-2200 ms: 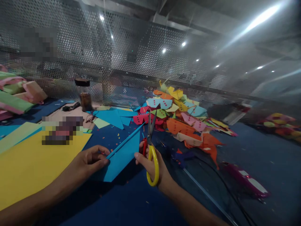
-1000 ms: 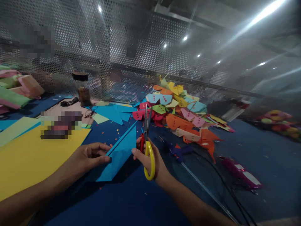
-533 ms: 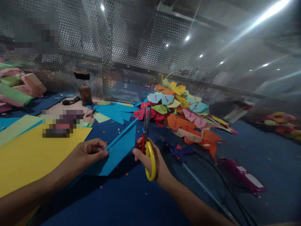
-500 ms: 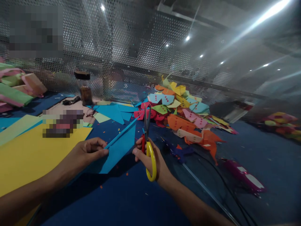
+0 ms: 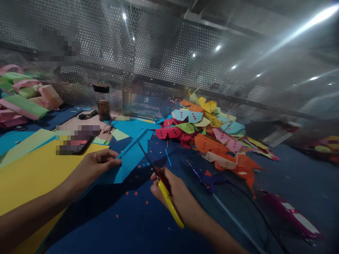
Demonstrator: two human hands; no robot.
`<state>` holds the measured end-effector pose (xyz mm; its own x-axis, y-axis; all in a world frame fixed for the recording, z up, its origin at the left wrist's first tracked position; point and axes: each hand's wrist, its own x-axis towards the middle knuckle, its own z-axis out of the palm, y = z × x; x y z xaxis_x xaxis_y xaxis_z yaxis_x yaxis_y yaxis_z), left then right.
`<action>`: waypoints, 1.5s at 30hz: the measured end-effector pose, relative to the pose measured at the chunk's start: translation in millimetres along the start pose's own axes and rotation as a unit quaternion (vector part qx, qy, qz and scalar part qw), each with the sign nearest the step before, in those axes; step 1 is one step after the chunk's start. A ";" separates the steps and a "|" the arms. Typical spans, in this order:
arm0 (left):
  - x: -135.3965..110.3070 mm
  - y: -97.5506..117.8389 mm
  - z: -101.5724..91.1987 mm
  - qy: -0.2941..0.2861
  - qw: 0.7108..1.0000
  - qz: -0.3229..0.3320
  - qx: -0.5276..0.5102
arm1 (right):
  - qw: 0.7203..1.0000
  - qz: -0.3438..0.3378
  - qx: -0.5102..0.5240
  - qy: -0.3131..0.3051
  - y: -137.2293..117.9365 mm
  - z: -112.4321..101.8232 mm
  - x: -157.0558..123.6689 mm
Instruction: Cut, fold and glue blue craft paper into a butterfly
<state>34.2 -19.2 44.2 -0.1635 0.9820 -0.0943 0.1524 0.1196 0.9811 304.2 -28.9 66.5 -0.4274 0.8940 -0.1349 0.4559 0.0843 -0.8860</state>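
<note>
Scissors (image 5: 167, 198) are right of the sheet (image 5: 131, 160), cutout pile (image 5: 208, 141) behind both.

2 hands (image 5: 98, 163), 1 pair of scissors (image 5: 167, 200), 1 jar (image 5: 103, 106), 1 glue gun (image 5: 209, 180).

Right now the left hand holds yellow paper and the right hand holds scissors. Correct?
Not quite: the left hand holds blue paper, not yellow, as the head view shows. The right hand does hold scissors.

A dark-lidded jar (image 5: 103, 105) stands before a perforated screen (image 5: 164, 60); a glue gun (image 5: 210, 180) lies left of a purple device (image 5: 293, 214)
</note>
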 end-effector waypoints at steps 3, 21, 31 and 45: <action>3.0 -0.1 -2.8 0.003 1.000 -0.007 -0.005 | 0.999 0.003 -0.008 -0.041 -5.1 -1.1 -1.6; 2.2 0.5 -0.6 -0.038 0.998 0.018 -0.052 | 0.984 0.044 -0.168 -0.046 -14.3 -5.4 -4.5; 2.5 -1.4 -1.5 -0.042 0.997 0.005 -0.060 | 0.990 0.037 -0.123 -0.052 -9.3 -9.7 -5.0; 3.6 20.6 -15.4 0.041 0.996 -0.009 -0.077 | 0.984 0.025 -0.148 -0.096 -10.7 -39.0 -10.9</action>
<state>21.7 -15.4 66.7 -0.2458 0.9638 -0.1037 -0.0025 0.1063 0.9943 334.4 -22.4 94.7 -0.5251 0.8029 -0.2823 0.6762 0.1921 -0.7113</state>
